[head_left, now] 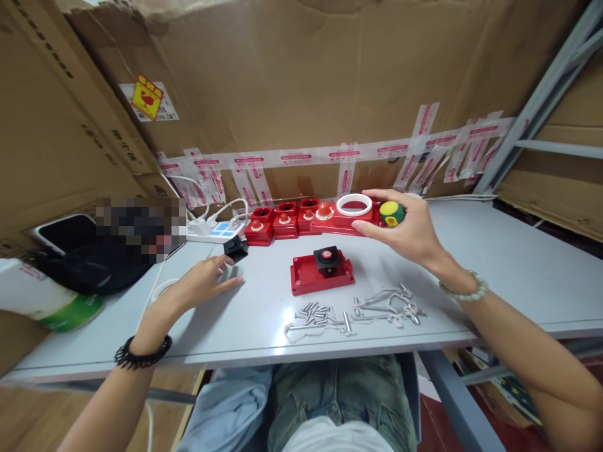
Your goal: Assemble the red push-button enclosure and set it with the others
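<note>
My left hand is over the left side of the table, thumb stretched away from the other fingers. Its fingertips reach the lower edge of a small black square part; whether they touch it is hard to tell. My right hand spans the right end of a red housing, thumb in front and fingers behind. A white ring sits on that housing. Beside my palm is a yellow-and-green handle. Between my hands, a black switch with a red centre rests in a red tray-like base.
Several red boxes with red buttons line the back beside a white power strip. Near the front edge lie loose screws and metal pieces with white cords. Cardboard walls the back; a black bag stands left.
</note>
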Demonstrator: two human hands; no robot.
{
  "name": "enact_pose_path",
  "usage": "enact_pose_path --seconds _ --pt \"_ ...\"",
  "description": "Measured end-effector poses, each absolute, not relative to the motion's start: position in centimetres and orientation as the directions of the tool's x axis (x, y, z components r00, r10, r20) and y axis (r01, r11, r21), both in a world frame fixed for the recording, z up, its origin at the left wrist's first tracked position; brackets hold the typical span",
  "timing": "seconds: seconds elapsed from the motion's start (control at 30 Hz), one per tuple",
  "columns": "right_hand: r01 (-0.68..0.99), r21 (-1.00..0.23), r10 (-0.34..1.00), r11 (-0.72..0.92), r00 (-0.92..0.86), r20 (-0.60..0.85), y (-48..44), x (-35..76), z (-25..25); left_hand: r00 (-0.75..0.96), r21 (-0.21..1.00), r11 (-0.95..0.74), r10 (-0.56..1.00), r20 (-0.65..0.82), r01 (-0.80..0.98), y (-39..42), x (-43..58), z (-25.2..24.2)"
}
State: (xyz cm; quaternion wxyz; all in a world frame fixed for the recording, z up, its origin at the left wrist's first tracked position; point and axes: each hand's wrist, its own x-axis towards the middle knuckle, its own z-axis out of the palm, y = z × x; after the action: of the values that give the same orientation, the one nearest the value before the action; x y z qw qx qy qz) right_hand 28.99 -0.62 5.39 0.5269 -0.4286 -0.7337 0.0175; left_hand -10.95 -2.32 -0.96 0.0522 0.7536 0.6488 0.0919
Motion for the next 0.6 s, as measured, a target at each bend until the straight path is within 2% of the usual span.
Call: enact_pose_path --seconds 0.3,0.47,0.6 --pt "0.590 -0.494 0.656 0.639 -0.082 0.751 -0.6 29.0 5.4 0.157 0.286 -0.182 0.982 0.110 0.941 -4.0 -13.3 -0.8" --pt "0.577 -0.504 0.656 0.643 -0.076 0.751 -0.5 29.1 5.4 0.296 0.253 -0.375 0.907 0.301 0.892 -4.2 -9.3 1.7" --pt "0.564 -0.520 0.662 0.642 -0.066 0.746 -0.6 29.1 5.5 0.476 0.210 -0.538 0.833 0.281 0.817 -3.7 -4.5 3.6"
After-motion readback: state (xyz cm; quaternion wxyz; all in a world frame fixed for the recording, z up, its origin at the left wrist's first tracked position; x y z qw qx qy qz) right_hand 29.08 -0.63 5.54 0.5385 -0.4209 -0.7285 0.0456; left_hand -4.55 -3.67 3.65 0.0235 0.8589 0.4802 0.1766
